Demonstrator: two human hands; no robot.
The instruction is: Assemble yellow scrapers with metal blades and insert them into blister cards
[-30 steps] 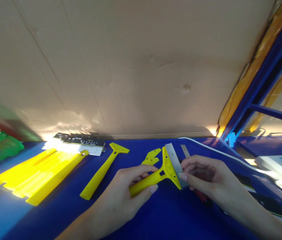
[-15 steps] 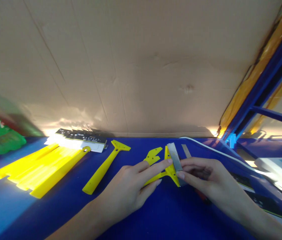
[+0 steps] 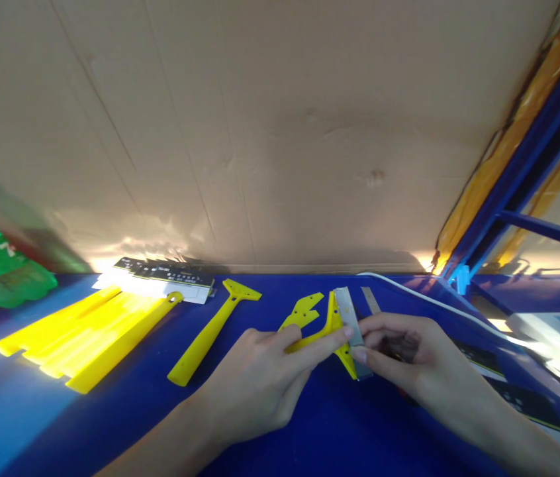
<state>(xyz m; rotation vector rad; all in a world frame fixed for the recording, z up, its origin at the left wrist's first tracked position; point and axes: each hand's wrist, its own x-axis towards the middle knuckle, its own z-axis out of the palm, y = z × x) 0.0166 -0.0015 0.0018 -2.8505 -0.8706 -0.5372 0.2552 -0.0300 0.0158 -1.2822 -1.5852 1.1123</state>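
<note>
My left hand is closed round the handle of a yellow plastic scraper, its index finger stretched over the scraper's wide head. A flat grey metal blade lies along that head's right edge, touching it. The thumb and fingers of my right hand pinch the blade from the right. Just beyond my left hand, a notched yellow plate with small holes rests on the blue table. A thin metal strip sits behind my right fingers. Something dark under my right hand is mostly hidden.
Another yellow scraper lies left of my left hand. Farther left are several yellow scrapers with black-and-white cards. A green bottle stands at the left edge. A white cable and blue metal frame are at right.
The scraper's head has turned and shifted slightly, and more of its yellow face shows beside the blade. My left index fingertip has slid a little right and nearer to me.
</note>
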